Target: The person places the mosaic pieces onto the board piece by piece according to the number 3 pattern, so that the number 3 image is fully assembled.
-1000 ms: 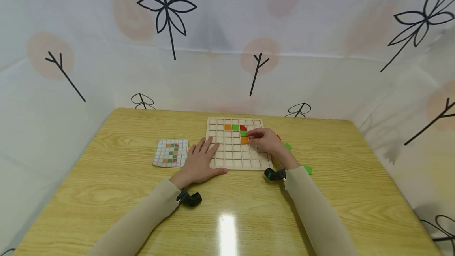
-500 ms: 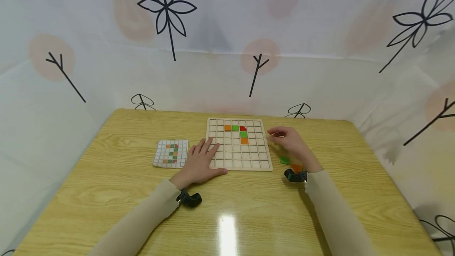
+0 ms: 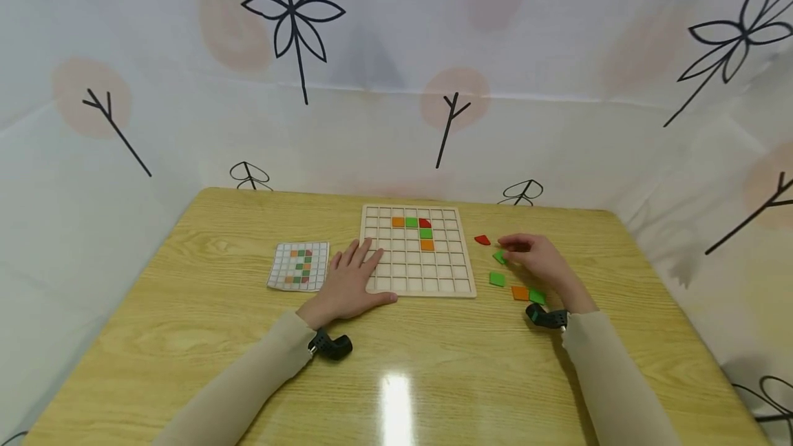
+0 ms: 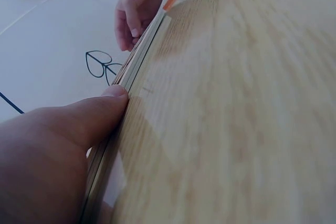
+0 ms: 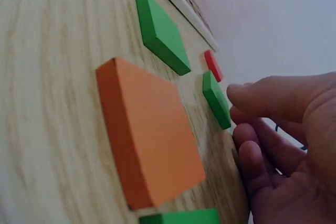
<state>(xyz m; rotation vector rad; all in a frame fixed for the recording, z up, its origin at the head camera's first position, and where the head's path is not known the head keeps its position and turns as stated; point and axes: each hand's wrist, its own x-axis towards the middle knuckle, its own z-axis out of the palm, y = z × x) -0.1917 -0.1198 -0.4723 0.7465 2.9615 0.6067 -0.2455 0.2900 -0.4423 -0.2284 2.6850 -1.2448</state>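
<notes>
My left hand lies with spread, straight fingers on the left edge of a wooden grid board; its thumb is along the near edge. A row of orange, green and rounded red tiles sits in the board, with a green tile and an orange tile below the red one. Right of the board, my right hand is over a loose green tile, thumb and bent fingers apart. Whether a fingertip touches this tile I cannot tell.
A loose red rounded tile, a green tile, an orange tile and another green tile lie on the wooden table. Left of the board is a printed pattern card. A patterned curtain hangs behind the table.
From the orange tile in the board, my right hand has moved away to the right, over the loose green tile. The orange tile stays in its cell. My left hand has not moved.
</notes>
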